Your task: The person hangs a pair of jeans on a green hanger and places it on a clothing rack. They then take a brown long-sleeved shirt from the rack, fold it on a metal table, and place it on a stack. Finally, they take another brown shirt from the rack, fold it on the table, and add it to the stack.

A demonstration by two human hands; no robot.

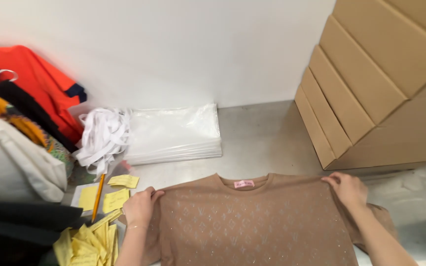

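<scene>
while the tan shirt (252, 221) lies flat, left hand (139, 207) and right hand (348, 189) each grip clamped on a shoulder.

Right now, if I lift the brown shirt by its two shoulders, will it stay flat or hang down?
The brown shirt will probably hang down: it lies as thin, soft knit cloth, already folded under at the sleeves. It looks light, so the left hand and right hand, pinching its shoulders, should carry it easily. On the smooth grey table it may slide when pushed.

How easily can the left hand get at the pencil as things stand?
Probably easily: the left hand grips the brown shirt near the pencil, which lies uncovered on yellow notes; it must release the shirt first.
</scene>
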